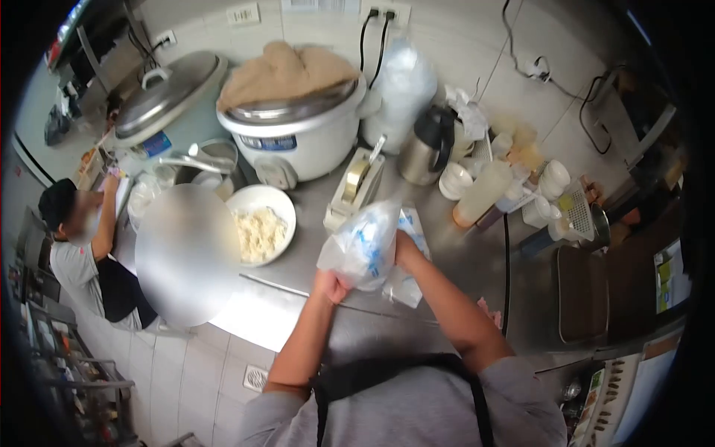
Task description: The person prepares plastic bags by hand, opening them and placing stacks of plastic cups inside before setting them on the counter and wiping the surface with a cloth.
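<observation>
A translucent white plastic bag with blue print is held up between my two hands over the steel counter's front edge. My left hand is closed on its lower left side. My right hand is closed at its right side, with the fingertips partly hidden by the plastic. Below and behind my right hand lies another blue-printed plastic packet. A tape dispenser with yellowish tape stands just behind the bag. To the left is a white bowl of pale, crumbly food.
Behind are a large rice cooker with a brown cloth on its lid, and a second lidded cooker. A steel jug, bottles and cups stand at the right. A co-worker in a black cap is at the far left.
</observation>
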A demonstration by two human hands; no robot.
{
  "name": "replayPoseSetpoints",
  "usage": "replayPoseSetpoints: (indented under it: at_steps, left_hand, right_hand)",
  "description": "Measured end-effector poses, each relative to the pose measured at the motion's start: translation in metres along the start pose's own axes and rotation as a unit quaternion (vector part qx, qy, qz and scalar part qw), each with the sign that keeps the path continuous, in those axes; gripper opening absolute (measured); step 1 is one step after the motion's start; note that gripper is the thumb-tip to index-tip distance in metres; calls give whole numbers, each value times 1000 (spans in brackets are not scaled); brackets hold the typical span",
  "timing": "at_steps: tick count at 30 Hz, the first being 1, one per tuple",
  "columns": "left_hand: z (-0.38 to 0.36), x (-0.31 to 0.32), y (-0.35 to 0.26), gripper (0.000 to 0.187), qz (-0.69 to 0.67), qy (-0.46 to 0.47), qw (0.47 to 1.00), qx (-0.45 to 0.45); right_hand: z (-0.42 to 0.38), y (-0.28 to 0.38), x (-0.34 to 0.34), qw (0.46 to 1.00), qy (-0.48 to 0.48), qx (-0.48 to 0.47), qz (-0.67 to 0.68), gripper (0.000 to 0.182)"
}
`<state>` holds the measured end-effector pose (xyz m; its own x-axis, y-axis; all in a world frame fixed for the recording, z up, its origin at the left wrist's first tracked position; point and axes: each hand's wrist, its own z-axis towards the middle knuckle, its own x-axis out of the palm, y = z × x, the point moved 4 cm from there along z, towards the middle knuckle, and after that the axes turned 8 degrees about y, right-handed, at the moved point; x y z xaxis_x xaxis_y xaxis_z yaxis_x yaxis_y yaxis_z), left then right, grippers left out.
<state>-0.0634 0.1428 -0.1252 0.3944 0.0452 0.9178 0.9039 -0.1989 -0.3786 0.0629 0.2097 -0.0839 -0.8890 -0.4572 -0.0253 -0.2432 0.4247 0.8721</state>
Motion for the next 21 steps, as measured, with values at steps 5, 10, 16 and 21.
replayPoseSetpoints:
  at_steps: [5,10,16,21]
  left_hand:
    - [9,-17,-3,32,91,-52,992,69]
    - [-1,-1,-2,28,178,-151,949,213]
    - [-17,18,-11,21,99,-149,978,104]
    - [-35,17,-15,21,53,-99,991,68]
  right_hand:
    - [27,-20,-7,990,-52,-132,-13,30]
    - [47,-37,-15,941,-174,-253,-141,34]
    - [15,-31,-9,979,26,4,200,23]
    - [-32,-37,5,912,116,-2,393,8]
